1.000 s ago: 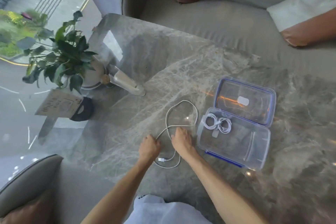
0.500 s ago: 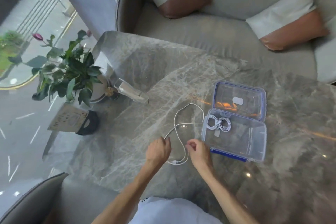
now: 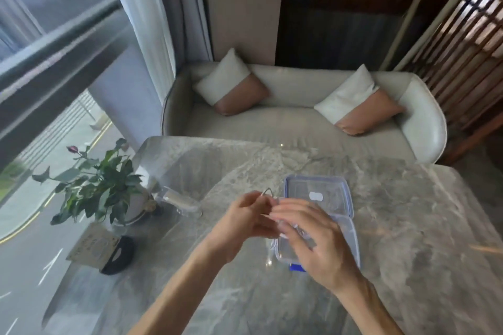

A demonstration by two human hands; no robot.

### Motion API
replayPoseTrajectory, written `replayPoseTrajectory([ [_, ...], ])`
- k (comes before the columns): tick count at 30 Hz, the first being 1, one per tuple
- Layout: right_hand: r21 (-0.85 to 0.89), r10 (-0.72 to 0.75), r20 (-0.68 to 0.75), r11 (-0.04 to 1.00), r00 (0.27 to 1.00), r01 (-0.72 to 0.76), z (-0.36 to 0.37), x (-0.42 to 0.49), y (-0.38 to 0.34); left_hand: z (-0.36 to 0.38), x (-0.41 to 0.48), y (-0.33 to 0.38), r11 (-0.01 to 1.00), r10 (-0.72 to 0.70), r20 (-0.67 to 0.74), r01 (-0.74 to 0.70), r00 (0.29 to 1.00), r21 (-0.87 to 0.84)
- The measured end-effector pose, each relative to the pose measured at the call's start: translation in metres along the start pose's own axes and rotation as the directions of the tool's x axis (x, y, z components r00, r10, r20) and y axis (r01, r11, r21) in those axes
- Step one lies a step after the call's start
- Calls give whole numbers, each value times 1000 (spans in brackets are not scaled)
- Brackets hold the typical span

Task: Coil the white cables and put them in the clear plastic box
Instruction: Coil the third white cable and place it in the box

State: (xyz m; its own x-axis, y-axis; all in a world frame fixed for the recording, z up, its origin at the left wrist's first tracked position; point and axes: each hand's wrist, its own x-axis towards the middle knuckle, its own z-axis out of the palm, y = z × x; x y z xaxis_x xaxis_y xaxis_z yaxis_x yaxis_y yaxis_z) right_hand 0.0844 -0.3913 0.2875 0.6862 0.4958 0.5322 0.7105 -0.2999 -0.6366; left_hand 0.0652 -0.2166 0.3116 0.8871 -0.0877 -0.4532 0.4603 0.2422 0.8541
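Raised off table [image 3: 408, 226] since earlier: white cable [image 3: 267, 191], pinched by left hand [image 3: 239, 226]; right hand [image 3: 315, 239] blurred, grip untellable. Coiling underway; next: wind loops, then clear plastic box [image 3: 334, 204].

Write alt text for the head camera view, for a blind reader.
Above a marble table, the left hand pinches a white cable; the blurred right hand is beside it, over an open clear plastic box. A potted plant stands left.

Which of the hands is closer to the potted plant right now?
Left. The left hand, pinching the white cable, is between the potted plant and the clear box; the right hand is farther right, overlapping the box.
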Motion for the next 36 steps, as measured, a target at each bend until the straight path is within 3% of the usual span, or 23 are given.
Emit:
replayPoseTrajectory([
  [1,1,-7,-20,1000,1000,7,-10,7,-1,2,-9,7,997,48,10,-49,999,60],
  [3,25,24,22,999,999,-25,-26,28,-2,7,-27,26,993,95,170,-104,981,49],
  [6,265,222,211,924,952,-274,-33,58,-15,14,-52,59,986,161,459,-127,874,-104],
  [8,429,286,260,821,922,-376,-28,67,-29,20,-58,79,955,294,522,-223,800,-196],
  [10,541,301,282,734,911,-410,-17,58,-40,27,-56,96,865,501,450,-450,739,-223],
  [12,517,300,357,726,885,-454,-13,41,-52,33,-45,109,719,688,285,-680,667,-144],
  [14,361,255,410,836,875,-413,-23,25,-61,37,-32,115,604,773,153,-788,615,118],
  [16,168,220,435,933,873,-319,-48,22,-74,40,-21,105,518,785,110,-743,610,423],
  [18,1,128,348,991,929,-137,-83,30,-87,47,-21,85,477,749,162,-693,642,541],
  [20,-131,-57,141,989,988,75,-119,42,-93,61,-32,66,548,664,288,-711,690,441],
  [22,-227,-232,-60,950,971,213,-150,55,-91,77,-48,55,558,670,370,-766,643,321],
  [24,-114,-243,-192,968,951,224,-163,65,-84,90,-62,49,535,717,397,-818,572,212],
  [27,288,14,-269,955,963,67,-149,76,-77,109,-78,56,530,757,437,-847,486,25],
  [29,323,208,-177,936,962,-143,-119,74,-74,115,-74,69,507,816,374,-857,440,-97],
  [32,164,360,113,913,926,-375,-76,44,-82,110,-53,86,502,862,113,-863,494,-58],
  [34,20,321,267,941,909,-338,-74,23,-90,97,-35,85,546,829,34,-821,558,163],
  [36,-235,291,353,948,889,-217,-93,18,-96,81,-25,74,566,770,83,-738,632,367],
])
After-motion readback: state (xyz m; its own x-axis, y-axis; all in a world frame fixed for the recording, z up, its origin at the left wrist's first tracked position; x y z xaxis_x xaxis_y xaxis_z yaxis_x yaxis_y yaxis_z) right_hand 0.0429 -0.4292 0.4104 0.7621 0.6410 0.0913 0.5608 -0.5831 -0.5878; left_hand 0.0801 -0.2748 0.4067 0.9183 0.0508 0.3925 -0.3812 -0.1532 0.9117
